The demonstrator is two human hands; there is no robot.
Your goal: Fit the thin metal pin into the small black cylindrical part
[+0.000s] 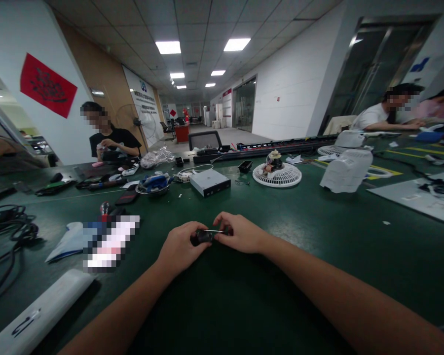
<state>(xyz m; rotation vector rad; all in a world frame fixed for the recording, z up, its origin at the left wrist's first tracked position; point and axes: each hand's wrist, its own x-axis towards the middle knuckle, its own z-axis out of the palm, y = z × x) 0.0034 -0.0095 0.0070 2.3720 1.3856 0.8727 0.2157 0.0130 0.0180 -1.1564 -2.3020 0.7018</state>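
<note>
Green bench mat (244, 296), near edge, well in front of grey drive box (209, 183): small black part (203, 236) with thin metal pin (213, 230) lies crosswise, left hand (179, 245) curled closed on its body, right hand (240, 232) pinching the pin end.

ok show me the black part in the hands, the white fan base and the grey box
black part (203, 236): head view, on its middle
white fan base (281, 178): head view, on the front of its slotted top
grey box (209, 179): head view, on its top face
</note>
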